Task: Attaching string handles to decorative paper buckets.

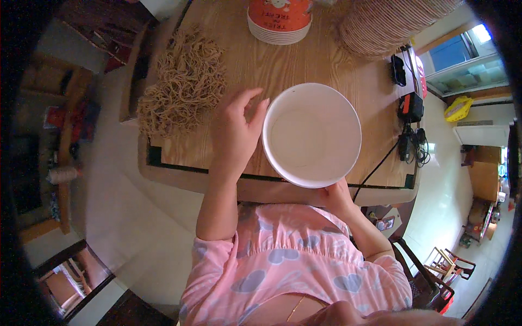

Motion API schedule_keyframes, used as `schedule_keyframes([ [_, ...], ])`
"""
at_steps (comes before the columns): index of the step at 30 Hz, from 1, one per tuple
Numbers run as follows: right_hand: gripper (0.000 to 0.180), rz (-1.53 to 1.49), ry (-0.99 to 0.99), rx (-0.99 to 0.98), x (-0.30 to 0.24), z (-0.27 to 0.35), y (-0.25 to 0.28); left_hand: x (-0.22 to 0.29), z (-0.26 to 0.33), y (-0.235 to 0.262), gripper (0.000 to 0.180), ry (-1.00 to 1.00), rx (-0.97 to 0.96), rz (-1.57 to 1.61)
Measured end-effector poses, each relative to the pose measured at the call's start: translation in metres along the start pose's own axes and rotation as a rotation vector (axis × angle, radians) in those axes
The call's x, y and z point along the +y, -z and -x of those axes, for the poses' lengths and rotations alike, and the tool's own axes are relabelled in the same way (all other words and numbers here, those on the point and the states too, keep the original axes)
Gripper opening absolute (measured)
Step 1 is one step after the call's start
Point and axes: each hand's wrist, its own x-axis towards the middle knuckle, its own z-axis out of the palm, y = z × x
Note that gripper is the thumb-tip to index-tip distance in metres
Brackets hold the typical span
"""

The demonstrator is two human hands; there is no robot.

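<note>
A white, empty-looking paper bucket (312, 133) is held over the near part of the wooden table, its round mouth turned up toward me. My right hand (338, 196) grips it from the near right side; most of those fingers are hidden beneath it. Beside the bucket's left rim is my left hand (242, 114), with thumb and fingers curved and apart and nothing between them. Its thumb tip comes close to the rim; I cannot tell whether they touch. Left of that hand lies a tangled heap of tan twine pieces (187, 81).
A stack of orange and white paper buckets (280, 24) stands at the table's far side. To its right is a large spool of twine (386, 24). Black adapters and cables (410, 108) lie along the right edge of the table (247, 60). A dark chair (421, 271) stands at lower right.
</note>
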Motion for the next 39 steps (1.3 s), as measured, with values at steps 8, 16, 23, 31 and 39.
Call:
schedule_keyframes([
  [8, 0.029, -0.567, -0.292, 0.079, 0.006, 0.003, -0.005, -0.034, 0.029, 0.012, 0.014, 0.182, -0.017, -0.081],
  [16, 0.029, -0.885, -0.541, 0.411, 0.074, 0.002, -0.014, -0.068, 0.026, 0.017, 0.010, 0.191, 0.124, -0.104],
  [23, 0.035, -0.559, -0.438, 0.477, 0.085, 0.009, -0.025, -0.076, -0.034, 0.045, 0.009, -0.147, 0.205, -0.604],
  [31, 0.039, -0.249, -0.289, 0.391, 0.066, -0.001, -0.012, -0.065, -0.059, 0.065, 0.007, -0.015, 0.085, -0.429],
  [39, 0.021, -0.435, -0.249, 0.539, 0.049, -0.027, 0.018, 0.058, -0.123, 0.137, 0.014, -0.233, 0.184, 0.495],
])
